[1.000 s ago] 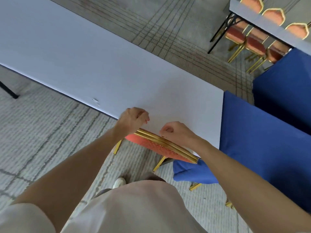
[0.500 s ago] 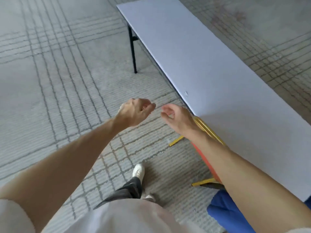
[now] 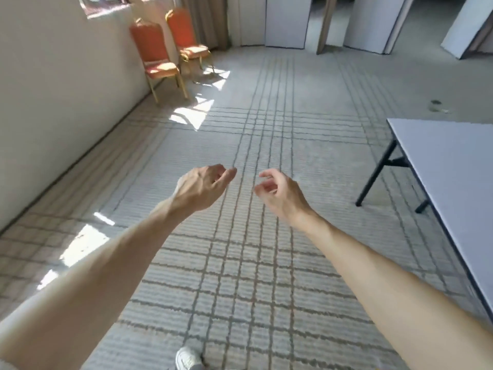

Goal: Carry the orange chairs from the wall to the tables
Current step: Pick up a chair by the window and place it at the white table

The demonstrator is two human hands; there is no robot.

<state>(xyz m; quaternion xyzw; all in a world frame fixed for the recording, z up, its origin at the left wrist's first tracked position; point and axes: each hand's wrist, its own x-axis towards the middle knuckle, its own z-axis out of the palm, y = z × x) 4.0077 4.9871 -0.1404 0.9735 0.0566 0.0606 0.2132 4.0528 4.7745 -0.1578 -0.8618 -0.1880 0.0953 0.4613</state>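
Observation:
Two orange chairs with gold frames stand against the cream wall at the far left: the nearer chair (image 3: 153, 54) and a second chair (image 3: 184, 36) just behind it. A white folding table (image 3: 450, 166) with black legs runs along the right edge. My left hand (image 3: 204, 186) and my right hand (image 3: 277, 193) are raised side by side over the carpet in the middle of the view. Both hold nothing, with fingers loosely curled and apart. The chairs are several steps ahead of my hands.
Grey carpet with a grid of dark lines covers the floor between me and the chairs. White folding partition panels (image 3: 285, 21) stand at the far end. Sunlight patches (image 3: 194, 114) lie on the carpet near the wall. My shoe (image 3: 186, 360) shows at the bottom.
Both hands let go of the orange chair set at the table. The view has swung left, away from the table and towards the wall with two chairs.

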